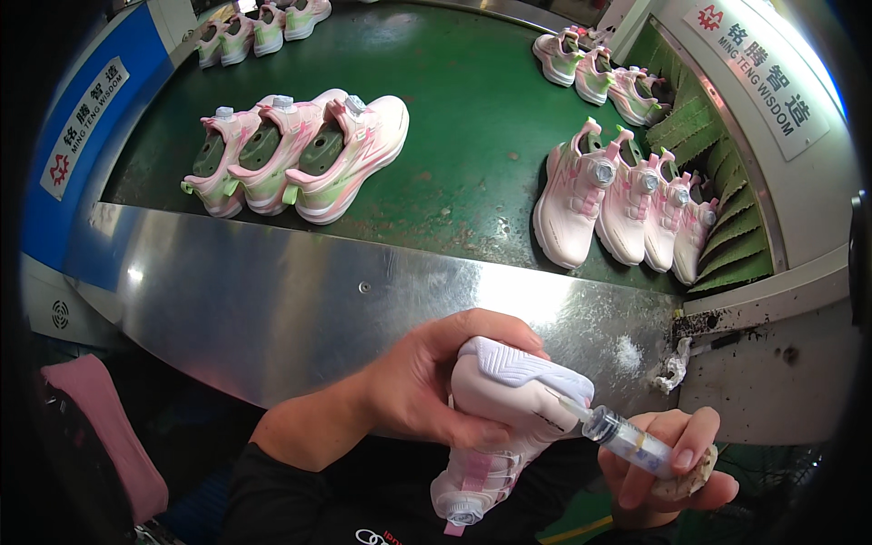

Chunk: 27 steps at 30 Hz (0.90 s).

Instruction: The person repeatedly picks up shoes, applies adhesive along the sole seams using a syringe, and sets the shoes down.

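My left hand point(422, 381) is closed around a pink and white sneaker point(509, 400). The shoe is turned over, its pale ridged sole upward and its dial fastener hanging toward me. In my right hand point(677, 459) is a clear plastic syringe point(631, 440) with pale contents. Its nozzle meets the shoe's side, close to the line between sole and upper. A lumpy beige piece point(695, 477) sits at the syringe's rear end, against my fingers; I cannot make out what it is.
A steel ledge point(300, 300) fronts a green conveyor belt point(463, 154). Sneakers stand on it in groups at left point(354, 163) and right point(568, 200), with more behind. Green strip curtains point(727, 200) hang at right. Crumpled white tissue point(674, 365) lies near white crumbs point(627, 354).
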Tool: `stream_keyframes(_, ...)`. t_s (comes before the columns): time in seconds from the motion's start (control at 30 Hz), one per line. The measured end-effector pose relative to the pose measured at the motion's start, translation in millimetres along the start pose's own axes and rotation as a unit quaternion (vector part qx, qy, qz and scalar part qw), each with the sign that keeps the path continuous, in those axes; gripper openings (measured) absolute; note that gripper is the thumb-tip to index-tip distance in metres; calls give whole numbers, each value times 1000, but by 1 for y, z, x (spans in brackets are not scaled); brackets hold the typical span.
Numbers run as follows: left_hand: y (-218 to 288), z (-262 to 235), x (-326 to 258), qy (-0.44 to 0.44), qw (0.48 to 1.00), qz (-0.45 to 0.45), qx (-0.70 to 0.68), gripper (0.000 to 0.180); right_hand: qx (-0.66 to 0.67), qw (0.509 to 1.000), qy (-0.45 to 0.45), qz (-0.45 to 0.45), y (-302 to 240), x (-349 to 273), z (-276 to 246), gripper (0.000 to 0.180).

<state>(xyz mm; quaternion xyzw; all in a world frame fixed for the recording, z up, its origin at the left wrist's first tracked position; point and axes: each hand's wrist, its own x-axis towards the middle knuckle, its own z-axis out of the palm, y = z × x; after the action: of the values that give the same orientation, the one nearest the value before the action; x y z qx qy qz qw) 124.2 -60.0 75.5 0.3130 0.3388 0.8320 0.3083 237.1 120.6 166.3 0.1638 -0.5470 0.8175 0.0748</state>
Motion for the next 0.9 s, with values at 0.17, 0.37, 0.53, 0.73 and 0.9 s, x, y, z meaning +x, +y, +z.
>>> stream_keyframes(0.17, -4, 0, 1, -27, 999, 31, 18, 67, -48, 998, 34, -4, 0, -2, 2, 42)
stream_keyframes(0.37, -2, -3, 0, -17, 999, 39, 28, 65, -108, 993, 44, -31, 3, 0, 3, 42)
stream_keyframes(0.53, -4, -3, 0, 10, 998, 50, 24, 65, -100, 994, 32, -11, -1, -1, 0, 43)
stream_keyframes(0.73, -3, -3, 4, 23, 999, 35, -6, 65, -95, 994, 54, 1, 1, -11, -7, 44)
stream_keyframes(0.9, -7, -18, 7, -13, 998, 58, 19, 76, -85, 996, 30, 12, 7, -23, -23, 44)
